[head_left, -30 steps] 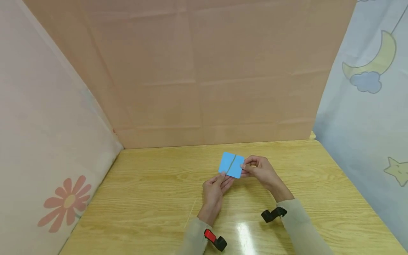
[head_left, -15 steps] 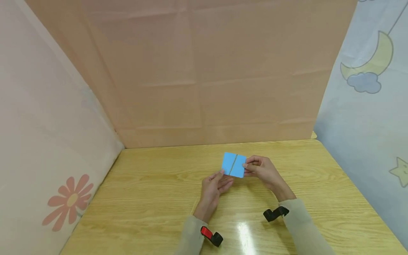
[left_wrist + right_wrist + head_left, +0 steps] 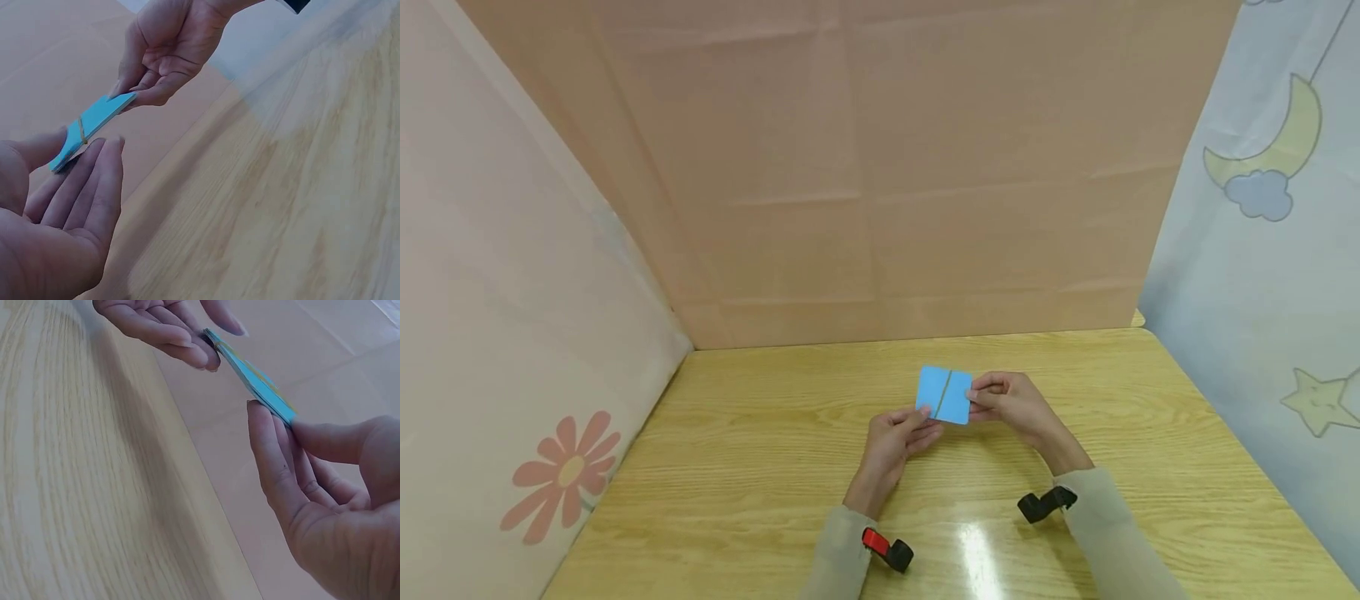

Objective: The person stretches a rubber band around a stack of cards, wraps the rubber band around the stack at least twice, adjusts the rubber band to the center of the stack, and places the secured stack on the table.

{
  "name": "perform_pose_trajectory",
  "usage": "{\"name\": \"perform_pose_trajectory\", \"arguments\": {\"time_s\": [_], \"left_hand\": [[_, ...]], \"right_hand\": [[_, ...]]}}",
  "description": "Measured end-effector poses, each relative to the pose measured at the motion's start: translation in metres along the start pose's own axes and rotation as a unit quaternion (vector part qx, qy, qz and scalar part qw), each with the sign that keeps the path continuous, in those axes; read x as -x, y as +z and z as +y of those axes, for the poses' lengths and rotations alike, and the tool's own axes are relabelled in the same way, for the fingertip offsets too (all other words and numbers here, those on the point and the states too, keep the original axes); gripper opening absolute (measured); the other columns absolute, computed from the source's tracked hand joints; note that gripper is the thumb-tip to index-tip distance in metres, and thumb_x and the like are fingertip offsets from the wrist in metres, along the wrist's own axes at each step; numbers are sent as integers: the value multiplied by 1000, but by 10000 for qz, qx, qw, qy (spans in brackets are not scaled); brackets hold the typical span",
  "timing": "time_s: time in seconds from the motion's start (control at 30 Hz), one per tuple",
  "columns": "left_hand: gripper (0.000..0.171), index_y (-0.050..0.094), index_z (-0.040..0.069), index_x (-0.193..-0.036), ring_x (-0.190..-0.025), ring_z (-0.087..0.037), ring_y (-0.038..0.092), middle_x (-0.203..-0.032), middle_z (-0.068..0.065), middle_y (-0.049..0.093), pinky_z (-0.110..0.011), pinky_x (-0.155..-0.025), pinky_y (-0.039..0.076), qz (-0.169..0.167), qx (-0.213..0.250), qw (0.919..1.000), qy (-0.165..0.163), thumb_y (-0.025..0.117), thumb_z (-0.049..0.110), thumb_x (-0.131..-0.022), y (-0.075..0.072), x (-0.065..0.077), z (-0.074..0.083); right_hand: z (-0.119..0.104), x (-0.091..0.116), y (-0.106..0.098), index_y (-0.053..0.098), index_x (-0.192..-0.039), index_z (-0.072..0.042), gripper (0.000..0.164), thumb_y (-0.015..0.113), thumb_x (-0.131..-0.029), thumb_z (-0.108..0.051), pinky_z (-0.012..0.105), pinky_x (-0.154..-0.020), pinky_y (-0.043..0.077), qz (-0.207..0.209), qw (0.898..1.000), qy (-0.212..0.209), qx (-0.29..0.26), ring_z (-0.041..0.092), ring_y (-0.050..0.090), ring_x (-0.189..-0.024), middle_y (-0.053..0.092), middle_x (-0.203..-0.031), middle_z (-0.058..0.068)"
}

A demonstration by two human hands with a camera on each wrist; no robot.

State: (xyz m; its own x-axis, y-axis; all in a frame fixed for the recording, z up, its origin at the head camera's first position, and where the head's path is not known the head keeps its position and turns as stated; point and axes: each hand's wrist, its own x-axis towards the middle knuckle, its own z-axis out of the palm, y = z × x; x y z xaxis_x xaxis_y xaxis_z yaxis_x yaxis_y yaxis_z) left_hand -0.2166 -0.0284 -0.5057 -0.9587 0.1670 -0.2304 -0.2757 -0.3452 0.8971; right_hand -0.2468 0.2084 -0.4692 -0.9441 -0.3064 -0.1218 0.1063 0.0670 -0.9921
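A thin, square stack of blue cards (image 3: 931,387) is held up above the table. Around its middle runs a tan rubber band (image 3: 943,394). At the lower left corner my left hand (image 3: 886,450) pinches the stack, thumb on top and fingers beneath. My right hand (image 3: 1021,410) grips the right edge between thumb and fingers. Seen from the left wrist, the stack (image 3: 100,115) is tilted and spans both hands. Its layered edge shows in the right wrist view, where the right-hand fingers (image 3: 275,456) support it from below.
The wood-grain table (image 3: 760,433) lies under both hands. A brown sheet (image 3: 865,208) stands along its far edge. Pale printed cloths hang at the left (image 3: 512,250) and right (image 3: 1262,308). Each sleeve carries a black strap device, the left one (image 3: 887,550) with red on it.
My left wrist and forearm have shifted a little to the left. The stack has dipped slightly toward me over the last half second. Both hands keep their hold on it.
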Motion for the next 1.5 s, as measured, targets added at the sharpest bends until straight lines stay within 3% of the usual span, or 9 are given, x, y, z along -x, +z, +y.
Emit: {"name": "perform_pose_trajectory", "arguments": {"time_s": [0.13, 0.37, 0.53, 0.8, 0.93, 1.27, 1.5], "left_hand": [[29, 74, -12, -113, -88, -21, 81, -97, -17, 81, -36, -87, 67, -183, -16, 9997, -148, 75, 13, -98, 4, 1, -6], [28, 74, -12, -114, -93, -22, 81, -98, -16, 81, -37, -91, 66, 120, 442, 9989, -24, 74, 12, -99, 20, 4, -15], [26, 75, -10, -113, -93, -22, 81, -97, -15, 81, -35, -91, 66, 183, 571, 9982, 45, 74, 12, -99, 22, 4, -15], [40, 70, -8, -124, -90, -17, 81, -100, -11, 81, -32, -86, 67, -290, 261, 9991, -180, 75, 24, -100, 6, 2, -6], [45, 67, -6, -130, -88, -17, 80, -100, -10, 80, -32, -86, 67, -141, 47, 9999, -51, 74, 28, -100, -4, 0, -1], [43, 71, -6, -128, -91, -16, 79, -108, -14, 79, -33, -88, 67, 247, -315, 9991, 108, 75, 27, -100, -13, -3, 2], [44, 71, -7, -127, -81, -12, 77, -92, -5, 81, -23, -72, 65, 303, -432, 9986, -87, 76, 27, -99, -19, -5, 5]], "right_hand": [[2, -1, 1, 59, -119, 13, 28, 65, -105, -9, 40, -86, 68, 88, 9999, -39, -102, 15, 77, -84, 73, -92, 2], [1, -1, 7, 59, -120, 14, 26, 65, -104, -6, 37, -85, 67, 270, 9991, -82, -328, 14, 79, -82, 73, -92, 2], [-1, -2, 9, 59, -119, 15, 25, 65, -104, -5, 33, -83, 67, 250, 9988, -151, -401, 15, 79, -83, 73, -92, 4], [-3, 1, 4, 60, -117, 14, 25, 65, -104, -7, 36, -83, 68, 200, 9997, -64, -144, 14, 78, -83, 73, -90, 2], [-2, 1, 2, 60, -117, 13, 27, 66, -104, -9, 42, -85, 68, 93, 9999, 4, -54, 16, 77, -82, 73, -91, 4], [7, 0, 1, 63, -115, 12, 25, 68, -103, -9, 48, -87, 67, -440, 9990, -28, 83, 18, 75, -82, 73, -88, 4], [8, -2, 5, 65, -112, 8, 21, 69, -102, -9, 49, -86, 67, -601, 9980, 172, 128, 19, 75, -82, 74, -88, 4]]}}
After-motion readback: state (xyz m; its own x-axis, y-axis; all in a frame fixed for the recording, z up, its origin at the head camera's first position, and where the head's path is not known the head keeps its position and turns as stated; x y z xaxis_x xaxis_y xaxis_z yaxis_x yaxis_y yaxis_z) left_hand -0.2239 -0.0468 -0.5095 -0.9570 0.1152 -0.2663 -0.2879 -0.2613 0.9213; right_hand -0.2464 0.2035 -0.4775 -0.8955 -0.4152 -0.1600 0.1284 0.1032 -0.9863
